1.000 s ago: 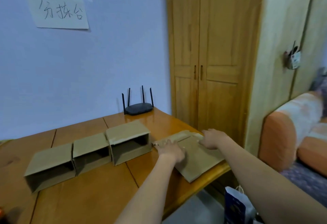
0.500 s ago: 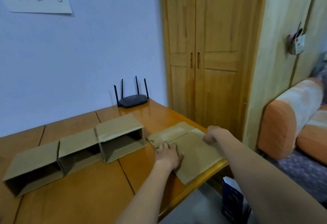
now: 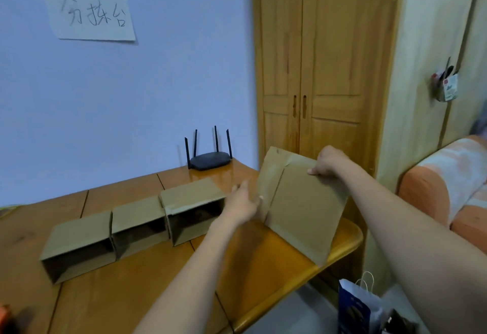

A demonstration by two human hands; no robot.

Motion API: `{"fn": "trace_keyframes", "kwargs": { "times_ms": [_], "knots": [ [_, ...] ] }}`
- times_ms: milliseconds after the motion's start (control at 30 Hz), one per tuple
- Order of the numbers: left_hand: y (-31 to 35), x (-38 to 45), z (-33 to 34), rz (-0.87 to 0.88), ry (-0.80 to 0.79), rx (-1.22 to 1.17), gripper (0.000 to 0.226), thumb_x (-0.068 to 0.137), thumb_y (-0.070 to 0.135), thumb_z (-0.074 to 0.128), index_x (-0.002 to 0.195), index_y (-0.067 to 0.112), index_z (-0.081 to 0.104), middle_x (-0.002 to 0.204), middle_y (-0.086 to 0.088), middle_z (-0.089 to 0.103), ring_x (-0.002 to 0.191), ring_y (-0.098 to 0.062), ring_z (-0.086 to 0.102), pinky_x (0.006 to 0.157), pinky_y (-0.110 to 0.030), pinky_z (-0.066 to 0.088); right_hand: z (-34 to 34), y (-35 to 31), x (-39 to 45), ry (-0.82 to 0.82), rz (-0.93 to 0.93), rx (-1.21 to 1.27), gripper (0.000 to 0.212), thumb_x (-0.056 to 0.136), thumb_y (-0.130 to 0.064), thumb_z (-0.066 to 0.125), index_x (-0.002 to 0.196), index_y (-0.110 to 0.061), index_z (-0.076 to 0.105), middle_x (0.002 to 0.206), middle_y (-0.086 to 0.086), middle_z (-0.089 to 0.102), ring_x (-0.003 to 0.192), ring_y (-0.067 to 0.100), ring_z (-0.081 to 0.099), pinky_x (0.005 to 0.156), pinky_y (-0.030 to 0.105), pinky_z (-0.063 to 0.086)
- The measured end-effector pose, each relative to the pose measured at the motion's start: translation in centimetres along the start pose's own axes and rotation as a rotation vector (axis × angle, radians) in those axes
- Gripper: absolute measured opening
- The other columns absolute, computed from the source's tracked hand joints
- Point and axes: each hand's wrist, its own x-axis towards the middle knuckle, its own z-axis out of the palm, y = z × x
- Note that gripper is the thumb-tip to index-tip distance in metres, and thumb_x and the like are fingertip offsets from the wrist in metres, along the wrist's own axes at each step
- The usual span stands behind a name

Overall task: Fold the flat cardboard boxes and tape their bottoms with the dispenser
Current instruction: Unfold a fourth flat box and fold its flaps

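While we grip the flat box (image 3: 303,212) with both hands (image 3: 243,203) (image 3: 330,161), it stands upright on the table (image 3: 263,254), its lower edge running toward us; three folded boxes (image 3: 137,220) lie just left.

Orange object (image 3: 4,312) (blurred) at edge

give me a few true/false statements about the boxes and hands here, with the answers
1. Three opened boxes lie in a row on the table. True.
2. The flat cardboard lies flat on the table. False: it stands tilted up on its lower edge.
3. The right hand grips the cardboard's top edge. True.
4. The left hand holds a tape dispenser. False: it is at the cardboard's left flap.
5. The router sits on a box. False: it sits on the table.
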Motion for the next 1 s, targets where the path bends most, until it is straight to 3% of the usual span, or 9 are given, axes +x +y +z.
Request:
{"fn": "trace_keyframes", "kwargs": {
  "times_ms": [133,267,467,600,667,767,867,933,1000],
  "knots": [
    [0.0,-1.0,-6.2,-0.018,0.106,-0.277,0.078,0.092,0.038,0.064,0.155,0.024,0.020,0.156,-0.002,0.032,0.141,-0.025,0.035,0.112,-0.043,0.037,-4.2,-3.0,-2.5,0.102,-0.225,-0.100,0.033,0.078,-0.042,0.080,0.089,-0.019,0.060,0.092,0.003,0.065,0.083,0.020,0.061,0.076,0.037,0.055],
    [-1.6,-3.2,-11.5,-0.051,0.182,-0.496,0.084,0.087,0.033,0.072,0.153,0.028,0.021,0.152,-0.004,0.038,0.137,-0.023,0.039,0.107,-0.040,0.038,-5.7,-6.6,-5.2,0.128,-0.424,-0.151,0.040,0.074,-0.047,0.082,0.097,-0.020,0.062,0.099,0.003,0.065,0.094,0.024,0.061,0.084,0.042,0.055],
    [-6.1,-8.8,-16.8,-0.122,0.197,-0.675,0.096,0.072,0.045,0.083,0.150,0.030,0.029,0.139,0.002,0.056,0.127,-0.020,0.052,0.112,-0.048,0.035,-4.3,-12.2,-9.5,-0.008,-0.708,-0.023,0.035,0.071,-0.042,0.086,0.086,-0.019,0.065,0.092,-0.002,0.064,0.086,0.019,0.059,0.066,0.030,0.045],
    [-9.0,-13.4,-18.9,-0.113,0.250,-0.754,0.052,0.074,0.040,0.080,0.121,0.023,0.065,0.116,0.005,0.071,0.109,-0.018,0.066,0.105,-0.046,0.045,-2.9,-15.6,-11.8,-0.075,-0.806,0.072,0.032,0.068,-0.045,0.087,0.084,-0.025,0.067,0.090,-0.005,0.066,0.084,0.014,0.061,0.070,0.029,0.047],
    [-10.7,-15.5,-19.7,-0.121,0.337,-0.823,0.040,0.079,0.031,0.077,0.116,0.018,0.068,0.110,0.001,0.074,0.104,-0.021,0.070,0.099,-0.047,0.051,-1.9,-16.4,-12.2,-0.084,-0.824,0.194,0.034,0.067,-0.048,0.086,0.087,-0.029,0.067,0.088,-0.009,0.066,0.084,0.013,0.062,0.072,0.029,0.049],
    [-12.7,-18.4,-20.3,-0.144,0.475,-0.820,0.037,0.081,0.029,0.077,0.114,0.017,0.068,0.108,-0.001,0.075,0.101,-0.022,0.071,0.092,-0.046,0.055,0.8,-15.5,-12.5,-0.126,-0.755,0.609,0.047,0.069,-0.049,0.086,0.108,-0.036,0.062,0.101,-0.008,0.066,0.094,0.011,0.064,0.085,0.030,0.052],
    [-14.5,-20.9,-20.0,-0.171,0.565,-0.792,0.030,0.083,0.025,0.076,0.112,0.020,0.069,0.106,0.000,0.075,0.100,-0.022,0.071,0.088,-0.042,0.056,5.5,-13.6,-13.5,-0.415,-0.633,0.916,0.067,0.070,-0.048,0.086,0.127,-0.028,0.058,0.117,0.001,0.067,0.104,0.012,0.066,0.086,0.029,0.052],
    [-15.2,-22.0,-19.5,-0.191,0.588,-0.771,0.032,0.082,0.028,0.077,0.112,0.021,0.069,0.107,0.001,0.075,0.102,-0.021,0.070,0.088,-0.040,0.056,9.0,-12.7,-14.1,-0.588,-0.583,0.986,0.076,0.062,-0.050,0.090,0.126,-0.019,0.063,0.119,0.003,0.072,0.108,0.019,0.069,0.096,0.040,0.053],
    [-15.5,-22.9,-18.7,-0.225,0.596,-0.761,0.036,0.080,0.033,0.078,0.113,0.023,0.067,0.108,0.003,0.074,0.104,-0.021,0.068,0.087,-0.037,0.054,11.3,-12.4,-14.9,-0.631,-0.550,0.989,0.069,0.065,-0.045,0.090,0.122,-0.015,0.065,0.115,0.001,0.074,0.106,0.020,0.070,0.097,0.045,0.053]
  ]
}}
